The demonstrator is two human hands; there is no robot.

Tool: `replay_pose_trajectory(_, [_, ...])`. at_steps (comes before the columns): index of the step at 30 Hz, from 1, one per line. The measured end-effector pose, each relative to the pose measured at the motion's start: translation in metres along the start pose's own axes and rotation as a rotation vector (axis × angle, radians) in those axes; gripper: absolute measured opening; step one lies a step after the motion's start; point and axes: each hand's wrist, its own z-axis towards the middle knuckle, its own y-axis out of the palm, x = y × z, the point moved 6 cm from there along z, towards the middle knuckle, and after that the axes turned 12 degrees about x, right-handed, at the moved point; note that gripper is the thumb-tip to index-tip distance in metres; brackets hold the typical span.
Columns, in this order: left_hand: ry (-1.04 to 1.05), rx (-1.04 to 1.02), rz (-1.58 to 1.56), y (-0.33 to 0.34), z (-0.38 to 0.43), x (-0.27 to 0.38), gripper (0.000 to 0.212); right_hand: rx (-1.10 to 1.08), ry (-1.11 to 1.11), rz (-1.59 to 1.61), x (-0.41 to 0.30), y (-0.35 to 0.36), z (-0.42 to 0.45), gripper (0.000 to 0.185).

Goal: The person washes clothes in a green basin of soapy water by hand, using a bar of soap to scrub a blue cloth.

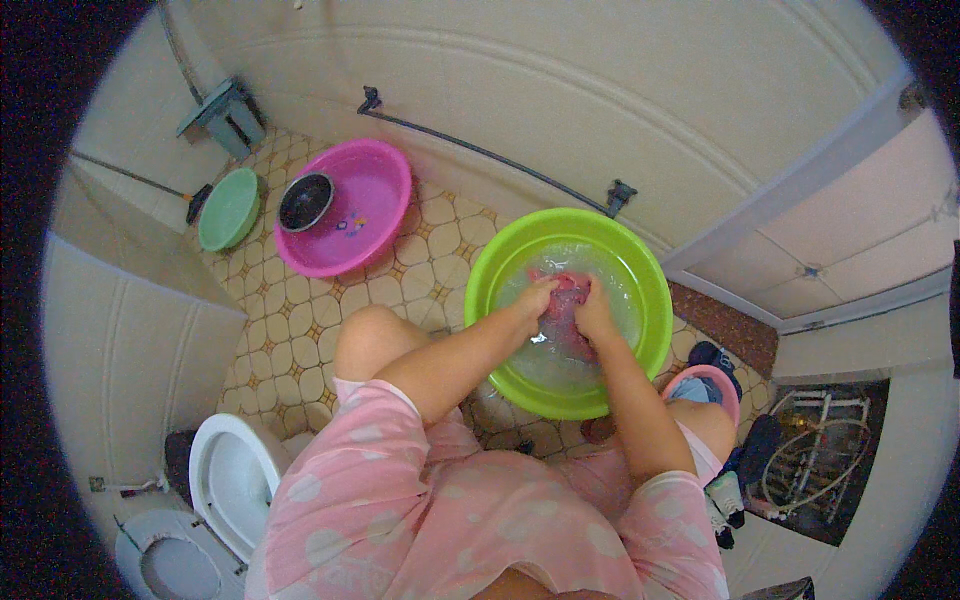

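Observation:
Before me on the tiled floor stands a lime-green plastic basin (489, 262) holding cloudy, sudsy water (615, 300). A wet pinkish-red cloth (564, 306) lies partly under the water at its middle. My left hand (537, 300) grips the cloth from the left, fingers curled into it. On the other side my right hand (595, 313) grips the same cloth, close to the left one. Part of the cloth trails below the surface towards me, blurred by the suds.
A pink basin (375, 202) with a dark bowl (306, 202) in it sits to the left, beside a pale green basin (229, 210). A toilet (236, 480) is at lower left. A pink bucket (729, 390) holding cloth stands by my right knee. A grey rail (487, 153) runs along the wall.

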Motion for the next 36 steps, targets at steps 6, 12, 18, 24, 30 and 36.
replay_pose_trajectory(6, [-0.212, -0.093, -0.361, -0.004, -0.003, 0.005, 0.039, -0.219, 0.39, 0.553, -0.06, 0.009, -0.034, 0.026])
replay_pose_trajectory(12, [-0.378, -0.215, -0.165, -0.004, 0.017, 0.001, 0.045, -0.078, -0.127, 0.234, -0.11, -0.016, -0.049, 0.027])
replay_pose_trajectory(18, [-0.081, -0.159, -0.24, -0.006, 0.004, 0.0, 0.043, -0.08, -0.308, -0.121, -0.122, -0.02, -0.049, 0.027])
replay_pose_trajectory(24, [-0.166, -0.014, -0.257, 0.014, -0.033, 0.009, 0.045, -0.049, -0.349, -0.356, -0.098, -0.027, -0.03, 0.034])
replay_pose_trajectory(30, [0.172, 0.158, 0.157, 0.005, -0.025, 0.026, 0.042, -0.05, -0.11, -0.385, -0.065, -0.036, -0.005, 0.034])
replay_pose_trajectory(36, [0.909, 0.43, 0.702, -0.007, 0.009, 0.048, 0.03, -0.107, -0.097, -0.603, -0.028, -0.033, -0.011, 0.039])
